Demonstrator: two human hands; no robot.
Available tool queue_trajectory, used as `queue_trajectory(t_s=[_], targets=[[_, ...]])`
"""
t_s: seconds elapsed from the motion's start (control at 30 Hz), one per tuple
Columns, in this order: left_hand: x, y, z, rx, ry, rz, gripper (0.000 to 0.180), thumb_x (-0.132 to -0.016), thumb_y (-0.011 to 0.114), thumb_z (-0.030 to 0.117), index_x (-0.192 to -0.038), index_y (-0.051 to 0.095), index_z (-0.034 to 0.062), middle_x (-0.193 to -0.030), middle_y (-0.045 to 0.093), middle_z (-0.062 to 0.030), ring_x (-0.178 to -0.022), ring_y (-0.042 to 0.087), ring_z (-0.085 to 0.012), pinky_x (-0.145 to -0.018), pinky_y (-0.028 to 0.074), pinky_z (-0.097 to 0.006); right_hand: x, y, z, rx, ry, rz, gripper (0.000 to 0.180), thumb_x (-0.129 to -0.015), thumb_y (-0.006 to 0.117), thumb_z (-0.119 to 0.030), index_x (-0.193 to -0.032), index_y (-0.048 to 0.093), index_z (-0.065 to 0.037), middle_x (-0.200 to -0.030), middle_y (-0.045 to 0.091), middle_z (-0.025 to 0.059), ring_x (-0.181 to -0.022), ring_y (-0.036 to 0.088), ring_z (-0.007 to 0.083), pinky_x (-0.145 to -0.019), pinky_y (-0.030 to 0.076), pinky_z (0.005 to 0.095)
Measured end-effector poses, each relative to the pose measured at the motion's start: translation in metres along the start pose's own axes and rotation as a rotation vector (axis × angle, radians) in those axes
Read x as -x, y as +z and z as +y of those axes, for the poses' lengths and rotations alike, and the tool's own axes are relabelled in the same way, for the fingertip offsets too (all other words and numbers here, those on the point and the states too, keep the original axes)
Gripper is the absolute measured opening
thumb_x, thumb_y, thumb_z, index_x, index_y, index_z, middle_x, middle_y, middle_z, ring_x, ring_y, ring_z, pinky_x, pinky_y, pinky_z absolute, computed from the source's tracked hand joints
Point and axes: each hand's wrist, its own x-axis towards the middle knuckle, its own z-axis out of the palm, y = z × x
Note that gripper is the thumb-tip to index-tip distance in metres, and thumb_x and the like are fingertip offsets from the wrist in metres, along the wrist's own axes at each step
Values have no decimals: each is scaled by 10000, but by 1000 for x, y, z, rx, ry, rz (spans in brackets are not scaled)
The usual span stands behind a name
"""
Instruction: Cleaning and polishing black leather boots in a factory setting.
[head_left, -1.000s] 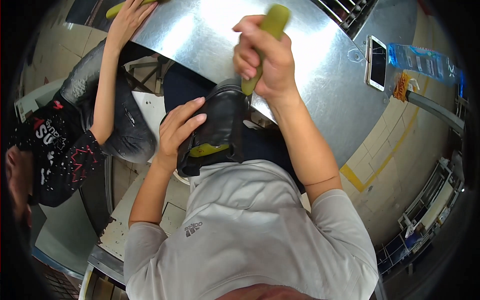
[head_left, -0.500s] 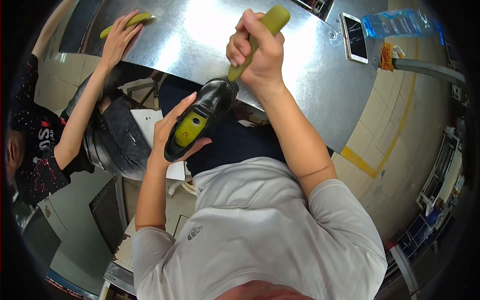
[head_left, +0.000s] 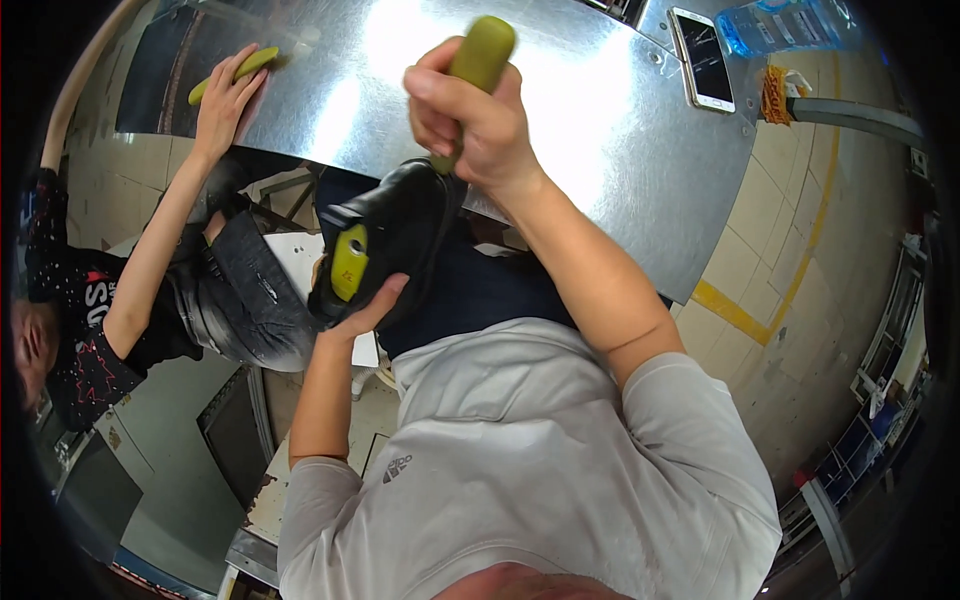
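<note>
My left hand (head_left: pixel 370 309) is wrapped round the heel end of a black shoe (head_left: pixel 415 215), thumb along its side. The shoe tilts in front of my lap, toe at the table's near edge. A yellow-green insole or insert (head_left: pixel 350 262) shows in its opening. My right hand (head_left: pixel 478 125) is closed in a fist on a thick olive-green bar (head_left: pixel 485 52), whose exact kind I cannot make out. One end sticks up past the fist; the lower end meets or nearly meets the shoe's toe, contact partly hidden by the hand.
A metal table (head_left: pixel 590 150) spans the front. At its right lie a white phone (head_left: pixel 703 60) and a clear blue bottle (head_left: pixel 785 28). A person's hand (head_left: pixel 215 115) at left holds a similar green bar (head_left: pixel 255 62). A grey pole (head_left: pixel 860 114) juts in from the right.
The shoe has rolled onto its side and moved slightly left in my left hand. My right hand has moved left and slightly down with the bar, staying by the toe.
</note>
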Motion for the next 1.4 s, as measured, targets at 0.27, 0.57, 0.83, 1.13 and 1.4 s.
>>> queue_trajectory(t_s=[0.27, 0.57, 0.83, 1.13, 1.4], targets=[[-10, 43, 34, 608, -294, 464, 526, -787, 710, 50, -1278, 531, -7, -1189, 603, -95, -1073, 582, -193, -975, 432, -325, -35, 15, 10, 40, 78, -161, 178, -874, 672, -170, -813, 607, -16, -492, 415, -25, -391, 380, 64, -399, 313, 223], [-92, 49, 65, 894, -391, 660, 462, -769, 746, 63, -1195, 580, -7, -1108, 631, -79, -996, 607, -168, -912, 460, -297, -84, -6, -12, 362, 102, -206, 372, -880, 653, -340, -668, 525, -62, -511, 377, -32, -436, 360, 73, -427, 282, 224], [-119, 59, 66, 927, -434, 741, 299, -783, 758, 82, -1044, 642, -6, -985, 641, -40, -871, 594, -96, -793, 471, -243, -89, -35, -5, 226, -49, -144, 370, -896, 613, -310, -637, 476, -84, -508, 327, -26, -460, 350, 105, -458, 272, 254], [-117, 60, 66, 948, -429, 681, 238, -791, 753, 69, -993, 657, -14, -953, 653, -34, -831, 598, -99, -786, 471, -251, -68, -42, -15, 104, -109, -308, 272, -908, 610, -221, -722, 513, -49, -578, 442, 17, -512, 339, 94, -506, 290, 244], [-115, 66, 70, 986, -433, 731, 244, -790, 750, 58, -997, 660, -33, -956, 661, -50, -843, 611, -105, -776, 478, -242, -25, -34, -28, 104, -94, -365, 294, -896, 617, -242, -714, 514, -35, -584, 457, 39, -520, 344, 118, -509, 289, 272]])
